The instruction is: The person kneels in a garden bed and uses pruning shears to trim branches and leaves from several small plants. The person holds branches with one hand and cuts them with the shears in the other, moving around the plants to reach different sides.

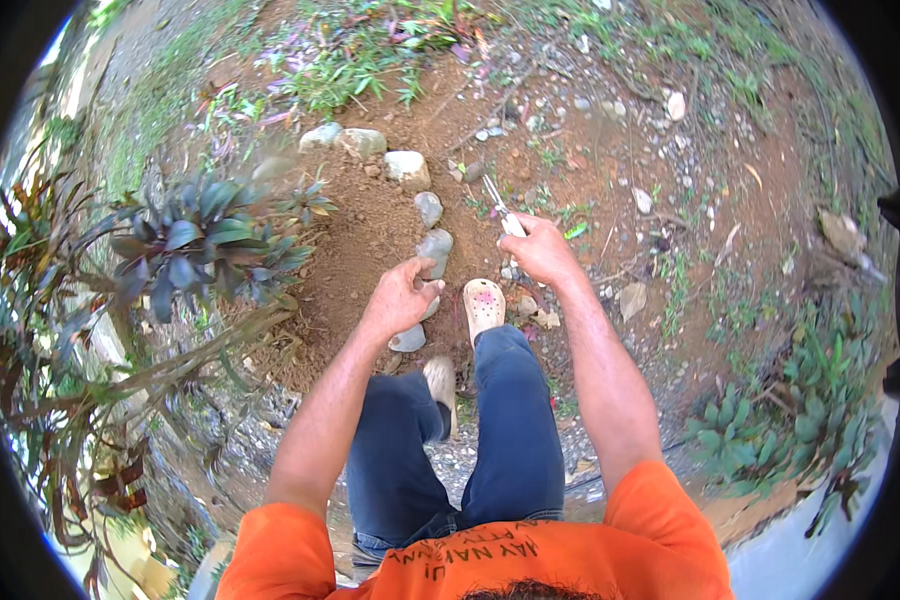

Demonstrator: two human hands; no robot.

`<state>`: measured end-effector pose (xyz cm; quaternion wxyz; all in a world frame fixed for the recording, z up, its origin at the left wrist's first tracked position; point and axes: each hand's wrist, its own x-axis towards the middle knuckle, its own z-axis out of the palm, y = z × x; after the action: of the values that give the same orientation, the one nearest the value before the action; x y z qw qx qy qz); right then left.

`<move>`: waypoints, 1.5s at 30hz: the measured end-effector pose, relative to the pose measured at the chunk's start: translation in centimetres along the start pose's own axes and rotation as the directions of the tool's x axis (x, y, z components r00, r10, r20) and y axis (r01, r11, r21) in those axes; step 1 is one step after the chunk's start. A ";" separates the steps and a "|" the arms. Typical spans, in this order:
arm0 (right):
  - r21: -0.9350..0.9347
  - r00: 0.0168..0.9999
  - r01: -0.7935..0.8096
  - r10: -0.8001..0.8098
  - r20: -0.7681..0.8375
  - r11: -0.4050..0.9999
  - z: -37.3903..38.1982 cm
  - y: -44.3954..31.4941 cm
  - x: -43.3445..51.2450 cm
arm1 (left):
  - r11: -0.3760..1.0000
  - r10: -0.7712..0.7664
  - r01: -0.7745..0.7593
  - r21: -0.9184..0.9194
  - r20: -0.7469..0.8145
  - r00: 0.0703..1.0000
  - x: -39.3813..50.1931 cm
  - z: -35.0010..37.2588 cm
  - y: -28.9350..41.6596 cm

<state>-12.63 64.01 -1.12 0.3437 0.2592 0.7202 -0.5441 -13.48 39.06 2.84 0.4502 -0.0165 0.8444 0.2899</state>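
In my right hand (538, 247) is a hand tool (502, 205) with a pale handle and narrow metal tips pointing up and to the left; its exact kind is hard to tell. My left hand (401, 296) holds nothing, its fingers apart, over the lower part of a curved row of stones. Just beyond its fingertips lies a rounded grey stone (436, 246). Farther up the row are a smaller grey stone (428, 209), a pale blocky stone (407, 169) and a tan stone (362, 142). A flat grey stone (408, 339) lies below my left hand.
Loose brown soil (345, 247) fills the inside of the stone curve. A dark-leaved plant (195, 240) and a leaning woody stem (217, 346) stand at left. Clog-clad feet (484, 304) are near the stones. Pebbles, dry leaves and a leafy shrub (817, 420) lie to the right.
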 end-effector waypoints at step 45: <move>-0.652 0.682 0.505 0.202 0.703 0.566 -5.2 -24.8 17.3 | 0.101 -0.912 -0.363 -0.926 -0.232 0.339 8.3 -1.0 13.1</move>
<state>-43.15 62.27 1.32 0.6188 -0.2298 0.7127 -0.2373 -22.92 51.34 3.10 -0.1295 -0.6534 0.4994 0.5540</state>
